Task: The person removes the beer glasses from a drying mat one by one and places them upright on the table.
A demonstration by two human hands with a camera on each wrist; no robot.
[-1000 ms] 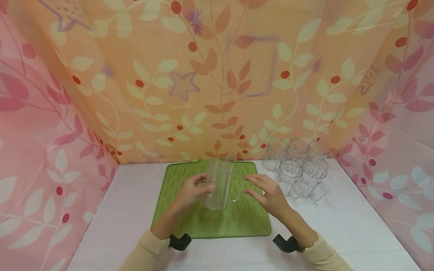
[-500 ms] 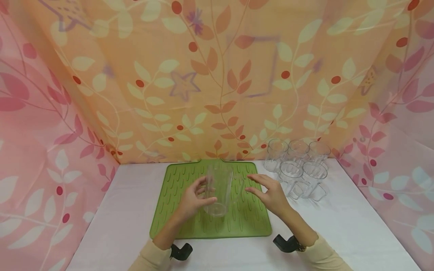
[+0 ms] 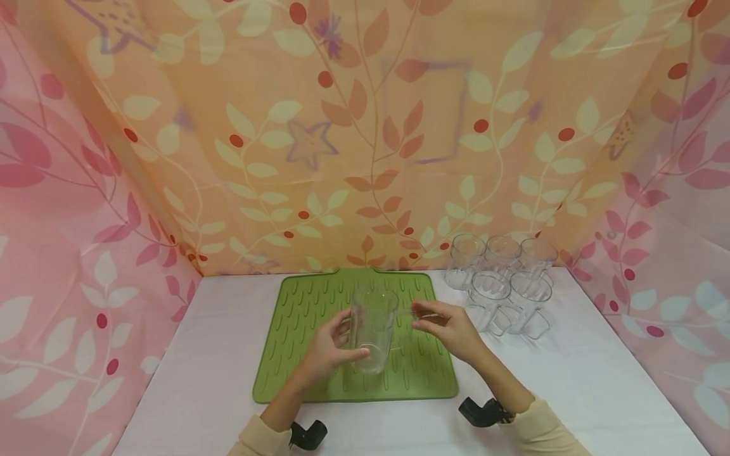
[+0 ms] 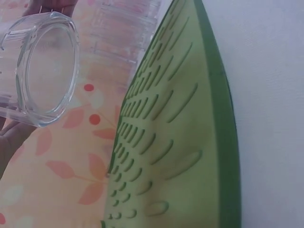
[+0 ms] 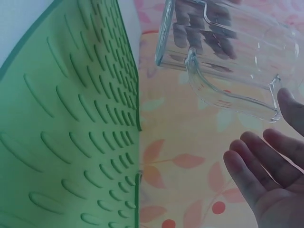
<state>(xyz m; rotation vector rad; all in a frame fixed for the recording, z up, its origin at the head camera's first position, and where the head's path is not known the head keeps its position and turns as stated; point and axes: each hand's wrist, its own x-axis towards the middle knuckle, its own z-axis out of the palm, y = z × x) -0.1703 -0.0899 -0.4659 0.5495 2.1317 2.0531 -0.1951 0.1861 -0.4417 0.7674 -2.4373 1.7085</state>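
My left hand grips a clear glass mug by its side, thumb across the near face, above a green ribbed mat. The mug leans slightly, its round base facing the left wrist camera. Through the glass, the right wrist view shows the left fingers behind it. My right hand is beside the mug's handle, fingers loosely bent and apart from the thumb. In the right wrist view its thumb overlaps the handle's corner; I cannot tell whether they touch.
Several similar glass mugs stand close together at the back right of the white-covered table. A flowered orange cloth hangs behind the table, with pink flowered cloths at both sides.
The mug, in my left hand, has turned and come slightly nearer and to the right. Its handle shows less clearly in the head view. My right hand stays close to it, its fingers drawn a little together.
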